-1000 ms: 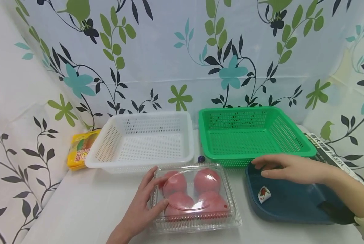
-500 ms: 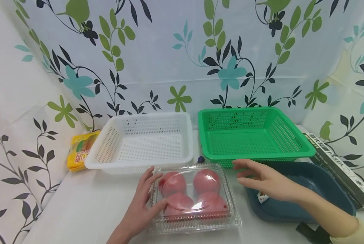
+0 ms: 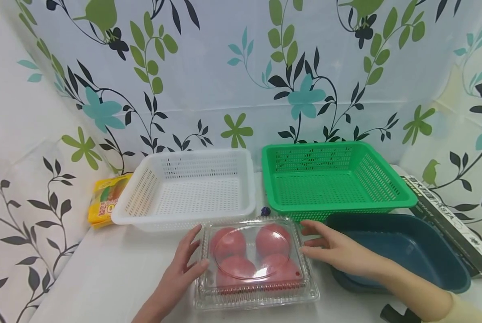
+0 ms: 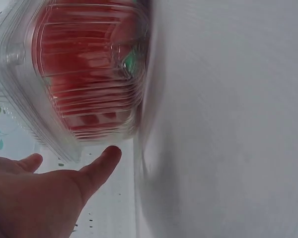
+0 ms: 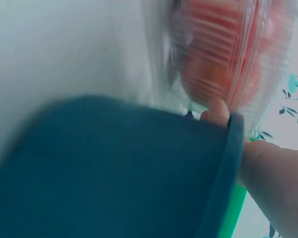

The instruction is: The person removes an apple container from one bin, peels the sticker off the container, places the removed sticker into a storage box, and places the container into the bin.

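A clear plastic clamshell box (image 3: pixel 257 301) with several round red tomatoes (image 3: pixel 273 242) inside lies flat on the white table, its lid down. My left hand (image 3: pixel 179 273) is at its left edge, fingers spread and gently bent. In the left wrist view, the hand's fingers (image 4: pixel 102 168) are close beside the ridged wall of the box. On the opposite side, my right hand (image 3: pixel 337 251) reaches across the blue basin (image 3: pixel 410 251), fingertips right at the box's right rim. The right wrist view has the basin (image 5: pixel 119 168) covering part of that hand.
Behind the box stand a white basket (image 3: pixel 200 220) and a green basket (image 3: pixel 337 184). A small dark purple ball-like thing (image 3: pixel 266 211) lies between them. At the far left is a yellow packet (image 3: pixel 105 202); at the right, a dark pasta box (image 3: pixel 454 224).
My right hand has moved left from over the basin to the box's right edge. My left hand has drawn slightly left from the lid. The box has barely moved.
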The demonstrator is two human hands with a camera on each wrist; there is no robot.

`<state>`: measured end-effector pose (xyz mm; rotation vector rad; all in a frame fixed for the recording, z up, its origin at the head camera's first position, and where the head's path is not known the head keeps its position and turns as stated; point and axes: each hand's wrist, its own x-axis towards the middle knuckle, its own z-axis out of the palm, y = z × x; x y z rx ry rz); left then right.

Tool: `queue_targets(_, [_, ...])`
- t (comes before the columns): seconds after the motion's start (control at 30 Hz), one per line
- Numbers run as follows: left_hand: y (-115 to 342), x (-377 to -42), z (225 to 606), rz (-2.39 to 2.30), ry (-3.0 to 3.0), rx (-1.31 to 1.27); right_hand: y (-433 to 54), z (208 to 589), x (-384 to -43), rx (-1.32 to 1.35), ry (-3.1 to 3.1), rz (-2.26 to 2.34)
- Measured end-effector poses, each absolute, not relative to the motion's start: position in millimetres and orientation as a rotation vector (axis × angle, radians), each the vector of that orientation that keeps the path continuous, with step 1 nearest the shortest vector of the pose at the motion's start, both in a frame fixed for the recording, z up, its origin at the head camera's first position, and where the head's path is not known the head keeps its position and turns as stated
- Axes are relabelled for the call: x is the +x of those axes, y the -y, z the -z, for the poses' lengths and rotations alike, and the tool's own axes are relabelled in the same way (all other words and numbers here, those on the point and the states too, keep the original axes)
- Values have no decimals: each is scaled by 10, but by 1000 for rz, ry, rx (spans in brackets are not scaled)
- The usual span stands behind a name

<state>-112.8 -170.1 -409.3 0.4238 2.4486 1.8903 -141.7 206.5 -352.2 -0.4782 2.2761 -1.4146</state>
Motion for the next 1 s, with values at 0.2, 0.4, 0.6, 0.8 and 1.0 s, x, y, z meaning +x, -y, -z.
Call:
queue_targets(0.2, [1758,-1141,4102,-1938,-2239,342,-1961,3575,-1351,-299,-2311,1380])
queue_targets(0.4, [1843,-1160,4126,-1926,-2120,320,-1868,3683,-1310,-159,-2232,1498])
queue_targets(0.6, [1951,-1178,4147,-1902,-1946,443,-1794,3787,-1269,-86,-2003,1699])
queue_targets(0.8, [1992,-1181,4143,-1893,-1831,474,-1775,3868,-1217,26,-1864,1779])
queue_targets(1.0, [1999,-1183,4143,-1899,-1808,483,-1783,3923,-1201,29,-1770,1846])
